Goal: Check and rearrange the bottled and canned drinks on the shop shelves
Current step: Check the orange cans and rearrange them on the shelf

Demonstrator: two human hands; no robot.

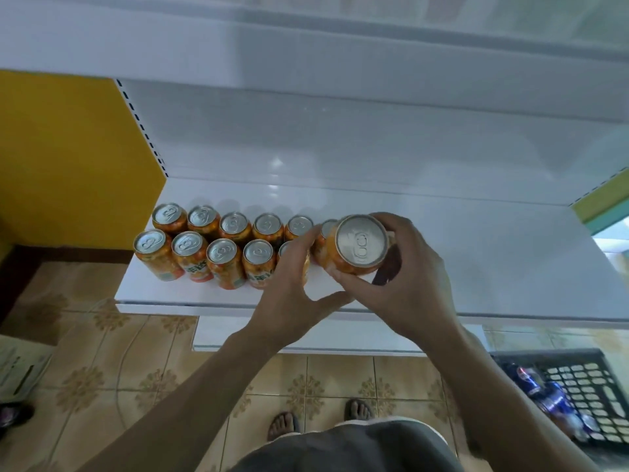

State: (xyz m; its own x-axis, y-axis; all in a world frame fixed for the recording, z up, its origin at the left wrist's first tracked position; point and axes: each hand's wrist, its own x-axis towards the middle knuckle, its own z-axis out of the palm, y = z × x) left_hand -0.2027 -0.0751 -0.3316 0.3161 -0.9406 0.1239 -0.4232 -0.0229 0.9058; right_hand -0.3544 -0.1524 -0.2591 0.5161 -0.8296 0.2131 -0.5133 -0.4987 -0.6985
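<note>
Several orange drink cans point(223, 258) with silver tops stand in two rows on the left part of a white shelf point(493, 260). My right hand point(405, 277) grips one more orange can point(357, 245) just above the shelf at the right end of the rows, its top facing the camera. My left hand point(292, 284) rests against the front-row can at that end, fingers curved on its side and thumb stretched toward the held can. That front can and one back-row can are partly hidden by my hands.
An upper white shelf point(306, 52) overhangs at the top. Yellow side panels point(68, 158) flank the unit. A black plastic crate point(585, 393) with blue bottles point(544, 393) sits on the tiled floor at lower right. A cardboard box point(20, 366) lies at lower left.
</note>
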